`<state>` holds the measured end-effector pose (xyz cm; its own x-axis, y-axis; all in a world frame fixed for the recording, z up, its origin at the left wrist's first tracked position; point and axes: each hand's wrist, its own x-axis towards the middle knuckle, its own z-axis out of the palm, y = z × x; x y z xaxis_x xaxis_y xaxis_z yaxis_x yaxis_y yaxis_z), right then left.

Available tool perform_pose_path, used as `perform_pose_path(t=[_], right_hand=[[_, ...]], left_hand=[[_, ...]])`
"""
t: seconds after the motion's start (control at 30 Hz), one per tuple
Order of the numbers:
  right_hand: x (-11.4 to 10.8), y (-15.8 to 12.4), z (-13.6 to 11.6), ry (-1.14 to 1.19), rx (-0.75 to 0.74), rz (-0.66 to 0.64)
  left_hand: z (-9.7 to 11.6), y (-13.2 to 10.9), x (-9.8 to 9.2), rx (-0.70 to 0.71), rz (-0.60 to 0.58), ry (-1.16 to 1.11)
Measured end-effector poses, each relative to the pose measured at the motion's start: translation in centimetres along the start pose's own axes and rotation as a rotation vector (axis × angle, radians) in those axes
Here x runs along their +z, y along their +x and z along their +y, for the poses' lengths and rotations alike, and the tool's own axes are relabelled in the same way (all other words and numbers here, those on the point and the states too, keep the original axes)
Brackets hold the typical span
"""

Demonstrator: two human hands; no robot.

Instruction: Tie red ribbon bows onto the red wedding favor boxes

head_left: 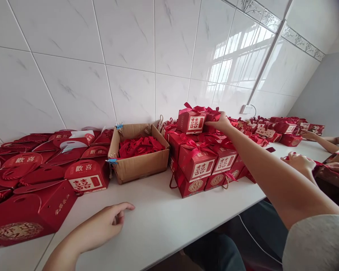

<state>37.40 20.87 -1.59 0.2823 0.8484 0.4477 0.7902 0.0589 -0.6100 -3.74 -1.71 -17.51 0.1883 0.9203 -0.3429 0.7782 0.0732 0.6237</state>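
Observation:
My left hand [113, 222] hovers over or rests on the white table at the front, its index finger stretched out and the others loosely bent, with nothing in it. At the top of a stack of red gift boxes, my right hand [219, 122] is on a small ribbon-tied gift box [212, 114], its thumb across the near face. The far fingers are partly hidden. Just left of it sits another gift box [192, 121] with a bow and a white label. More bow-tied boxes [197, 162] stand in layers beneath.
An open cardboard box [142, 165] of red ribbons, with blue clips, stands against the tiled wall. Red boxes without bows [86, 175] are crowded at left. Further right are more red boxes [290, 139] and other people's hands [299, 162]. A wall socket [246, 109] is behind.

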Motion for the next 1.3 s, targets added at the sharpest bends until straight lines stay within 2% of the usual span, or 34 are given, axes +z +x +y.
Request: perform_pose_path(t=[0.33,0.5,0.63,0.73,0.83,0.97,1.1,1.2,1.3], right_hand=[[-0.7,-0.7,-1.1,0.075,0.095,0.018],[-0.2,-1.6,-1.1,0.069,0.106,-0.031],[0.0,-2.2,-1.5,0.08,0.09,0.012],[-0.4,-2.6,-2.6,0.087,0.017,0.082],[-0.4,-3.2,-4.7,0.022,-0.193,0.089],[1.1,-4.4,-7.9,-0.123,-0.422,0.051],[3.0,-4.6,-9.7,-0.264,-0.413,0.005],[3.5,-4.3,-9.7,-0.328,-0.389,-0.019],[3.2,-3.8,-9.1,-0.333,-0.424,-0.015]], left_hand=[[-0.3,-0.1,0.1,0.011,-0.009,0.013],[0.1,-0.1,0.0,-0.004,0.004,0.024],[0.4,-0.2,-0.1,-0.004,0.006,0.027],[0.5,-0.2,0.0,-0.006,0.009,0.026],[0.3,-0.2,0.1,0.0,0.011,0.017],[-0.1,0.0,0.2,0.011,0.022,0.01],[0.1,-0.2,0.1,0.016,0.037,0.007],[0.7,-0.3,0.0,0.011,0.026,0.008],[1.2,-0.5,0.0,0.004,0.014,0.016]])
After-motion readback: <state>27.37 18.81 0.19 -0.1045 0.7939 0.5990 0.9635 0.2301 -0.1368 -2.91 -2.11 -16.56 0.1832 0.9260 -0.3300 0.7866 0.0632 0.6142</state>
